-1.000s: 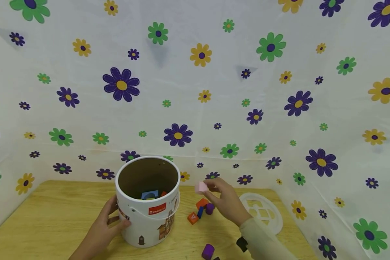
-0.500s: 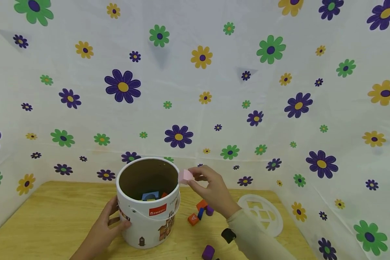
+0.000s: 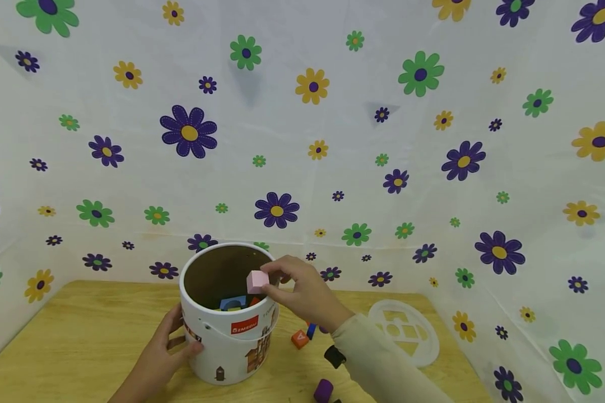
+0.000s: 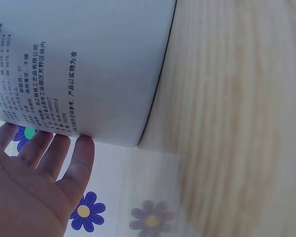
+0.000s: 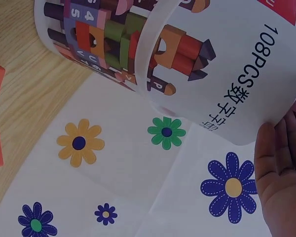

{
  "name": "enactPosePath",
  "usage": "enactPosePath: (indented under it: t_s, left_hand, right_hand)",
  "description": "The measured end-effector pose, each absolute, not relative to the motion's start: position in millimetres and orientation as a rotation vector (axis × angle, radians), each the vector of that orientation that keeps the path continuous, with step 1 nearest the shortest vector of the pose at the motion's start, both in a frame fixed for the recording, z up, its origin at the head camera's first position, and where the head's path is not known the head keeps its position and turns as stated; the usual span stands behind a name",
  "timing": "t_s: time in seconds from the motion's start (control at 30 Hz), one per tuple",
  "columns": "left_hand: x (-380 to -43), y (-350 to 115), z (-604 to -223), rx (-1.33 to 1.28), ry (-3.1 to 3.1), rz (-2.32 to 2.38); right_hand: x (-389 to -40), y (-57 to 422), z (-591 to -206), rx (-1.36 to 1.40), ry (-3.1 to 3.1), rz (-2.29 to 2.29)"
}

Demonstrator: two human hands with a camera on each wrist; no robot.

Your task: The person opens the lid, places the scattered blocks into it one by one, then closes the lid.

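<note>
A white block bucket point(image 3: 219, 350) stands upright on the table, its top facing up. My left hand point(image 3: 158, 352) rests on its left side, thumb and fingers spread against the wall; fingertips touch the printed side in the left wrist view. Between thumb and fingers, my right hand point(image 3: 307, 291) pinches a pink block point(image 3: 257, 282) over the bucket's right rim. In the right wrist view the hand point(image 5: 286, 168) is beside the rim and mostly hides the block. Inside the bucket, a blue arch block point(image 3: 233, 303) and bits of orange and yellow ones show.
Right of the bucket lie an orange letter block point(image 3: 299, 339), a blue block point(image 3: 311, 330) and a purple cylinder point(image 3: 323, 390). A white lid with cut-out shapes point(image 3: 423, 341) lies farther right. A flowered curtain point(image 3: 302, 184) surrounds the wooden table point(image 3: 91, 336).
My right hand has carried the pink block left, from above the loose blocks to over the bucket's rim. My left hand and the bucket have stayed in place.
</note>
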State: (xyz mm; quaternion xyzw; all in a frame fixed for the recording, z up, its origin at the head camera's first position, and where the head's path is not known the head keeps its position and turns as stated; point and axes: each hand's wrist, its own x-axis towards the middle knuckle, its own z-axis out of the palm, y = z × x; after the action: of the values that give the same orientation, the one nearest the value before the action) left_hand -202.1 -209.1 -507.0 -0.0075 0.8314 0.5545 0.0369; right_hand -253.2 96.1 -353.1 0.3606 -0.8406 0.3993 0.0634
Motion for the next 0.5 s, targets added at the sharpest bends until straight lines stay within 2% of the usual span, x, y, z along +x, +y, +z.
enactPosePath:
  t_s: [0.3,0.5]
  left_hand:
    - [-203,-209,-507,-0.024,2.539,1.722]
    - [-203,-210,-508,-0.018,2.537,1.721]
  right_hand:
    - [-251,100,-352,1.121,-2.582,1.164]
    - [-251,119,-359,1.086,-2.504,1.244]
